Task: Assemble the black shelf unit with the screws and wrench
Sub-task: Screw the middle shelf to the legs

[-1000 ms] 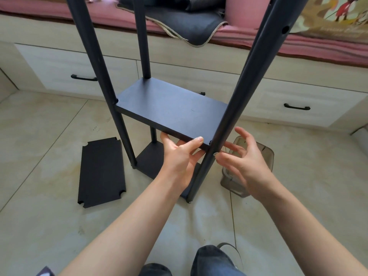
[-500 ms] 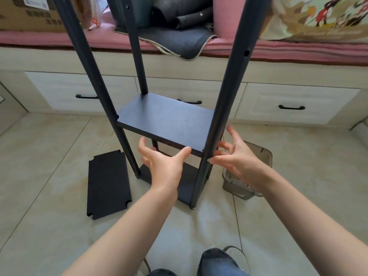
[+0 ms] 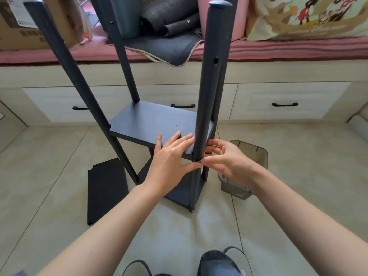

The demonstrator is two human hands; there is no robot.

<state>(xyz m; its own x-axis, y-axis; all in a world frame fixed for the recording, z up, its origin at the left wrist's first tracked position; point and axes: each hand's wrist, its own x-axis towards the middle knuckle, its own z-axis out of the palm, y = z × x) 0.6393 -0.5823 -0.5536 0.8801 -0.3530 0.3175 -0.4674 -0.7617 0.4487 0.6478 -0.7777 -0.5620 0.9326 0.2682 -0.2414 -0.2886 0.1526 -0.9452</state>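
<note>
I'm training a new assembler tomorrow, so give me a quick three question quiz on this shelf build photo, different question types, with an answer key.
1. True or false: the loose flat black shelf panel lies on the tiled floor, left of the black shelf unit.
2. Multiple choice: the left hand rests on: A) the loose panel; B) the unit's raised middle black shelf board; C) the translucent grey plastic bin.
3. Fill in: the right hand has its fingers at the near round black ____, where the board meets it.

Key: 1 true; 2 B; 3 post. Whether the right hand holds a screw cannot be told.
</note>
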